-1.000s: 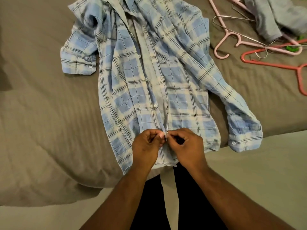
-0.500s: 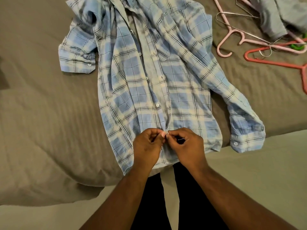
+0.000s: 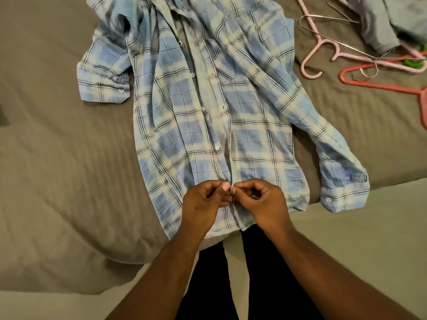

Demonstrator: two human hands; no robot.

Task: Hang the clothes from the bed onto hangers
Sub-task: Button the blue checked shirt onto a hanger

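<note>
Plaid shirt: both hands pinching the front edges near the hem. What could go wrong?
1. The left hand and right hand pinch the plaid shirt where its hem overhangs the bed edge; a tug could slide it off.
2. The pink hanger, wire hanger and red hanger lie overlapping; lifting one may drag the others.

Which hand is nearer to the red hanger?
Right. The right hand, pinching the shirt, lies below-left of the red hanger; the left hand pinches further left.
</note>
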